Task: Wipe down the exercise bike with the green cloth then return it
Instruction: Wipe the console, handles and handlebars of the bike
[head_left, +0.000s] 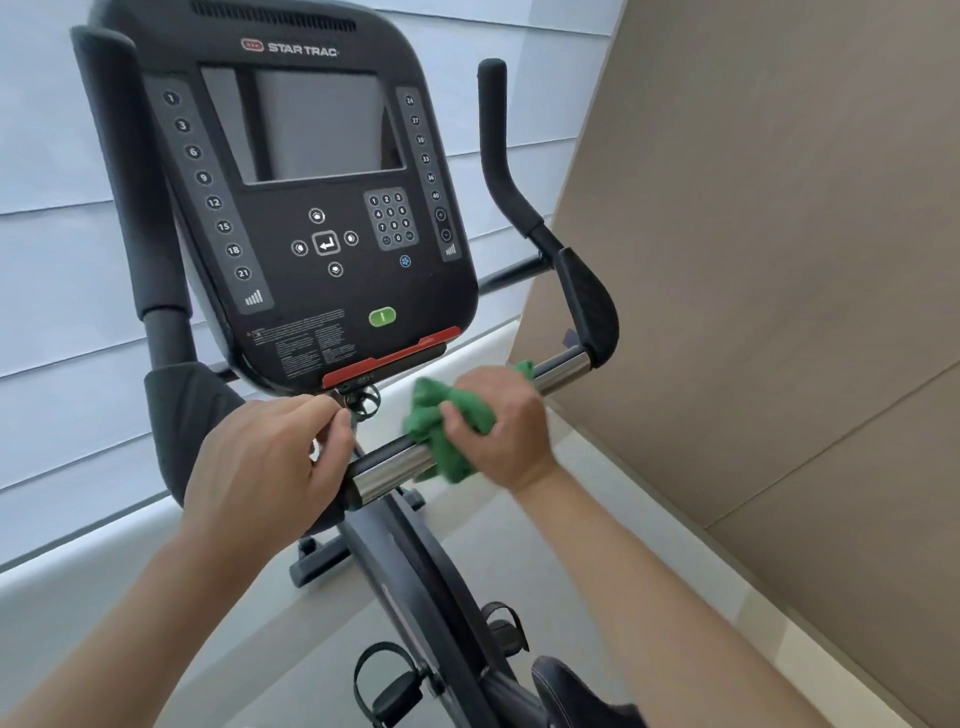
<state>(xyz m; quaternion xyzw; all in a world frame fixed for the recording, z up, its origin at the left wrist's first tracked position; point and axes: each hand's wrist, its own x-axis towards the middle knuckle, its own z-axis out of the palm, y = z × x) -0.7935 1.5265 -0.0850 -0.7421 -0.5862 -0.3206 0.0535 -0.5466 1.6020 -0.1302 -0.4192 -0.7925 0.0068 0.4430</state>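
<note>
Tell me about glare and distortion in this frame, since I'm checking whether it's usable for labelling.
Head view: even daylight, no hard shadows; the console screen reflects pale glare, the chrome handlebar shows bright streaks; wide-angle bending tilts the wall lines; the green cloth under the right hand looks slightly soft.

We look down into a bright corner of a room. Pale horizontal blinds (62, 218) fill the left side, their slats letting through a soft, cool daylight. Below them runs a white sill (78, 561), slanting across our view. On the right rises a wall of large beige panels (753, 234), split by thin dark seams. Beneath us the floor (545, 530) is smooth and light grey, evenly lit.
</note>
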